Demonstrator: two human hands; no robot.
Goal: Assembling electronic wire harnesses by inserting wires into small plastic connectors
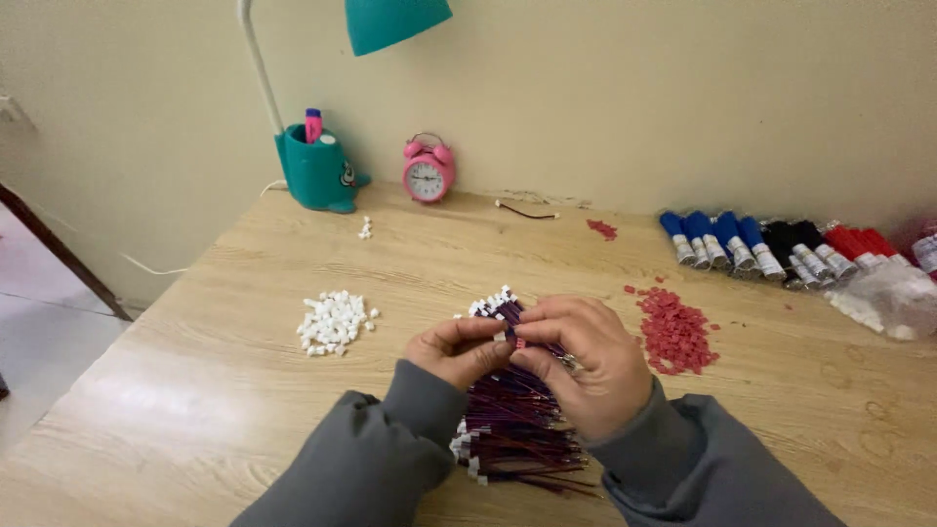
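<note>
My left hand (457,349) and my right hand (586,363) meet over a heap of thin dark purple-red wires (515,429) with small white end plugs, lying on the wooden table (195,390). Both hands pinch one wire end between thumb and fingers; a small white plug (500,336) and a bit of red show at the fingertips. More white-tipped wire ends (493,304) stick out just beyond the hands. A pile of small white plugs (334,322) lies to the left, a pile of small red pieces (675,334) to the right.
At the back stand a teal desk lamp with a pen holder base (317,171) and a pink alarm clock (427,171). A row of blue, black and red markers (771,249) and a clear plastic bag (893,298) lie at the far right. One loose wire (527,209) rests near the wall.
</note>
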